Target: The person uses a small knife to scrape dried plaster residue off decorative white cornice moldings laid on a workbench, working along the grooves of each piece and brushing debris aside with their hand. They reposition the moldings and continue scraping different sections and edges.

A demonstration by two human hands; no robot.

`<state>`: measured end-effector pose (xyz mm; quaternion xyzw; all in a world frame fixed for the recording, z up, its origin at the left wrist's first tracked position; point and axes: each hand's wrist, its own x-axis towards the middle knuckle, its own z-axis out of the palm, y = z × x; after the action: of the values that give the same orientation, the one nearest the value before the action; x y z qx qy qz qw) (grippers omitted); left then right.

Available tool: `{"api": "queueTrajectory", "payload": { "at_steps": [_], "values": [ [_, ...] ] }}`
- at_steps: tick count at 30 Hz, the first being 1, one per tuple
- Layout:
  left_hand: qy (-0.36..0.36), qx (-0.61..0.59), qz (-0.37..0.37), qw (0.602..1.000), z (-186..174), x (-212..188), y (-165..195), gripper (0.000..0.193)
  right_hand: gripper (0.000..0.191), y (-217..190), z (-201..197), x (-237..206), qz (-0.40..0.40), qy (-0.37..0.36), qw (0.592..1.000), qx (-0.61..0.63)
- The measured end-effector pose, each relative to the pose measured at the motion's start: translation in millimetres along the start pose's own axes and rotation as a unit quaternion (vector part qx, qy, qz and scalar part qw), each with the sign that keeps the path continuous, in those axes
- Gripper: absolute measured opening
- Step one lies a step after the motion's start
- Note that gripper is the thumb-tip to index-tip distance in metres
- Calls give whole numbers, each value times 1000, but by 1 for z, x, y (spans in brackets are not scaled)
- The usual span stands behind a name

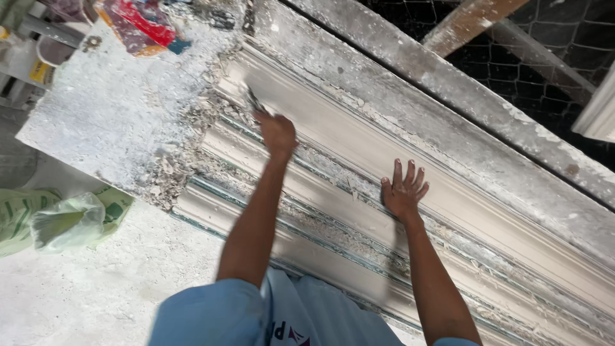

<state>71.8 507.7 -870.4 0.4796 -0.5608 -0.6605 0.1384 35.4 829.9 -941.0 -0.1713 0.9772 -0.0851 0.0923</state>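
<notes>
— Nearest the lens: blue shirt [269,317], both bare forearms reaching away over the work.

— And the hands?

— Left hand [277,132] curled tight round a thin dark tool [254,100], tip poking up-left, resting on the long plaster moulding [359,138]. Right hand [404,189] spread flat, fingers apart, palm pressed on the same moulding, gripping nothing.

— Lie of the moulding?

— Long axis slanting from upper left down to lower right, ribs and grooves parallel to it. Near end just beyond the tool, against a crumbly, plaster-caked slab [122,109]. Loose chips heaped along that joint.

— Edges, room to move?

— Near edge dropping straight to the dusty floor [109,282]; green bags [57,218] lying well apart at left. Far side bounded by a rough grey beam [461,96], wire mesh [512,64] behind it. Bare profile between the two hands, more running on to the right.
</notes>
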Motion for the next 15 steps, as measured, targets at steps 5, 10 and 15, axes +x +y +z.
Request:
{"api": "queueTrajectory", "payload": {
  "at_steps": [5,10,15],
  "values": [
    [-5,46,54,997,-8,12,-1,68,70,0,-1,-2,0,0,1000,2],
    [-5,14,-3,1000,-16,18,8,68,70,3,-2,-3,1,1,1000,1],
    [9,70,88,994,-18,15,16,68,72,1,-3,-3,2,-10,1000,17]
  ]
}}
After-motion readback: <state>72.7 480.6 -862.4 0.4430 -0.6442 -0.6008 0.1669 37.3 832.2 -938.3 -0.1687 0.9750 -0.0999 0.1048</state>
